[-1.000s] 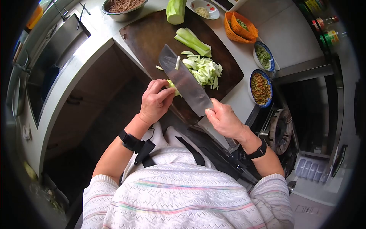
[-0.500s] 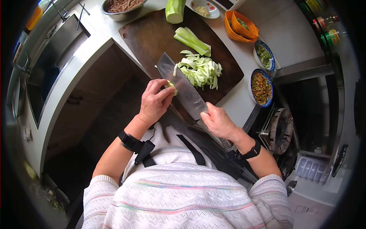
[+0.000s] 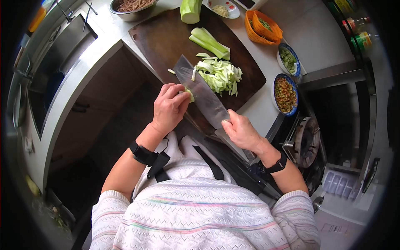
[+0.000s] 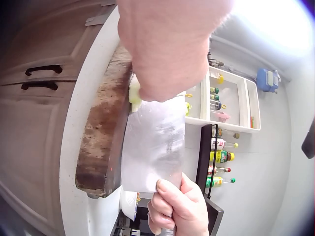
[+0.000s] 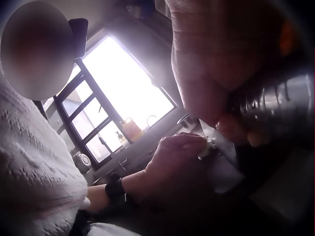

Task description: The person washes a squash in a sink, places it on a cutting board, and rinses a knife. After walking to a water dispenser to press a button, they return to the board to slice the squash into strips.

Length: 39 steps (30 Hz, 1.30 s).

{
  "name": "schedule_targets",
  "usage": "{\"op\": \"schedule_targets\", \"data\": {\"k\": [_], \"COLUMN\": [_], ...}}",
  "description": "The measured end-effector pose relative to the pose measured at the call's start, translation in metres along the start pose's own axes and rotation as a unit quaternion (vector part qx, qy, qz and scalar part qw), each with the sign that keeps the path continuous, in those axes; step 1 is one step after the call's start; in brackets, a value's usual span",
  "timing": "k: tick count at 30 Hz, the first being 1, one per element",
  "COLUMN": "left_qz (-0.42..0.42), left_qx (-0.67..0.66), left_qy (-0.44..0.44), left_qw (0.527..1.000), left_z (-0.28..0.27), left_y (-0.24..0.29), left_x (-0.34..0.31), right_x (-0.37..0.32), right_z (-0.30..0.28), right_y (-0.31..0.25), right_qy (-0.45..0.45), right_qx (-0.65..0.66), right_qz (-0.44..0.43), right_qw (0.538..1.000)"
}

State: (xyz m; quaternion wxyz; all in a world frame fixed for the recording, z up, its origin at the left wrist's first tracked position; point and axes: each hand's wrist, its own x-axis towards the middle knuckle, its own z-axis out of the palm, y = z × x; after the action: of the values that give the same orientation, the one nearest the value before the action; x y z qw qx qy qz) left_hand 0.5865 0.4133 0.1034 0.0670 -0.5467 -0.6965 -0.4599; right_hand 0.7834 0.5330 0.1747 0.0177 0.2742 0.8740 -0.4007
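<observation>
In the head view my left hand (image 3: 170, 106) pinches a small pale green vegetable piece (image 3: 189, 96) at the cutting board's near left edge. My right hand (image 3: 245, 131) grips the handle of a broad cleaver (image 3: 204, 98). Its blade lies right beside the left fingertips, with a pale sliver stuck to its face. Beyond the blade a heap of cut vegetable strips (image 3: 221, 77) rests on the dark wooden board (image 3: 160, 37). A split length of the vegetable (image 3: 209, 43) and a thicker chunk (image 3: 190, 11) lie farther back. In the left wrist view the blade (image 4: 152, 147) stands close against the board's side.
Behind the board are a metal bowl of brownish strands (image 3: 133, 5) and a small dish (image 3: 224, 8). Orange baskets (image 3: 262, 29) and two blue-rimmed bowls (image 3: 288, 60) line the right side. A gas burner (image 3: 306, 141) sits at right, a sink (image 3: 62, 54) at left.
The cleaver and right hand shifted toward me and left, then slightly back away. My left hand stays almost in place with the vegetable piece.
</observation>
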Motion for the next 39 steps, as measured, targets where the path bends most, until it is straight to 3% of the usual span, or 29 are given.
{"op": "schedule_targets", "data": {"k": [11,16,22,28,31,37,39], "left_qz": [-0.035,-0.040,-0.034,-0.013,-0.004,-0.015,-0.016], "left_qx": [0.018,0.069,0.040,0.029,0.026,-0.018,-0.023], "left_qy": [-0.053,-0.127,-0.048,-0.048,-0.034,-0.058,-0.059], "left_qw": [0.998,0.989,0.997,0.998,0.999,0.998,0.998], "left_z": [-0.005,-0.001,-0.001,-0.002,-0.008,-0.020,-0.021], "left_y": [-0.004,-0.005,-0.006,-0.007,-0.007,-0.002,-0.003], "left_x": [0.014,0.024,0.014,0.013,0.009,0.000,-0.002], "right_x": [-0.005,-0.007,-0.013,-0.010,-0.011,-0.003,-0.003], "right_z": [-0.008,-0.012,-0.016,-0.004,-0.012,0.008,0.003], "right_y": [0.005,0.002,-0.010,-0.009,-0.016,-0.009,-0.015], "right_qy": [0.009,0.007,0.004,0.003,-0.019,-0.001,-0.009], "right_qx": [-0.020,-0.016,-0.018,-0.046,-0.036,-0.030,-0.027], "right_qz": [0.014,0.022,0.024,0.003,0.042,-0.019,-0.004], "right_qw": [1.000,1.000,1.000,0.999,0.998,0.999,1.000]}}
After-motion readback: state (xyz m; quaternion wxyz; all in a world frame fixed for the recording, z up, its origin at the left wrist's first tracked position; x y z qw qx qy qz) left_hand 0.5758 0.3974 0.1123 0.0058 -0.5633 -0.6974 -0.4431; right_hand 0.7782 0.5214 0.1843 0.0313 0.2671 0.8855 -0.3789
